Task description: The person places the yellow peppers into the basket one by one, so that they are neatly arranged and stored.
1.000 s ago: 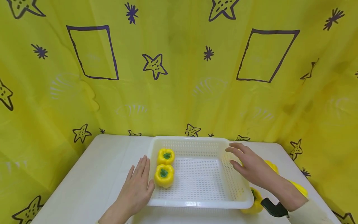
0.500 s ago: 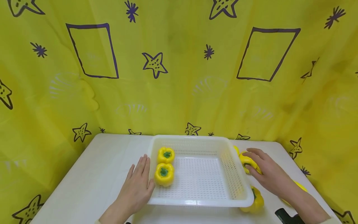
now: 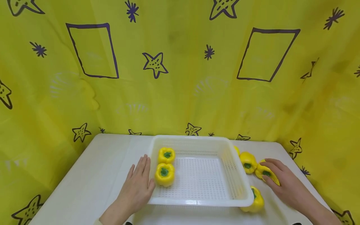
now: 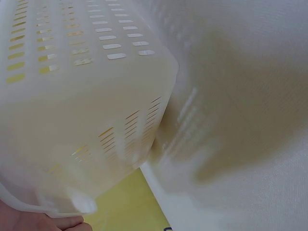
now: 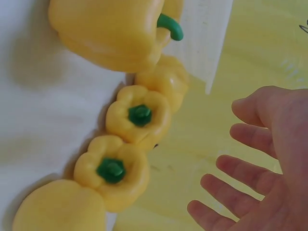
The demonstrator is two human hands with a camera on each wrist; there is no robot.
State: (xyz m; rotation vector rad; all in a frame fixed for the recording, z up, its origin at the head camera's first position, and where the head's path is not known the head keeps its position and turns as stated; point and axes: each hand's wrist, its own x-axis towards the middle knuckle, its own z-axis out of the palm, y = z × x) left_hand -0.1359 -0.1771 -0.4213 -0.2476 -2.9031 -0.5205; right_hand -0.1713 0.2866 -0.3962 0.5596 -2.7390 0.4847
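Observation:
A white perforated plastic basket (image 3: pixel 194 203) stands on the table with two yellow bell peppers inside, a nearer one (image 3: pixel 165 177) and a farther one (image 3: pixel 166 157), along its left wall. My left hand (image 3: pixel 136 186) lies with straight fingers along the basket's left side; its fingertips show at the rim in the left wrist view. My right hand (image 3: pixel 289 187) is over a yellow bell pepper (image 3: pixel 262 168) right of the basket. In the right wrist view its fingers are spread and loosely bent, apart from the row of peppers, with nothing in them.
Right of the basket are more yellow bell peppers: one (image 3: pixel 247 159) beside the one at my hand, another (image 3: pixel 257 203) by the near right corner, and one partly hidden behind the basket wall. A yellow patterned curtain (image 3: pixel 180 93) hangs round the white table (image 3: pixel 84 181).
My right hand has moved from over the basket's right rim, right and toward me, past one pepper to the one farther right. The left hand and the basket have stayed in place.

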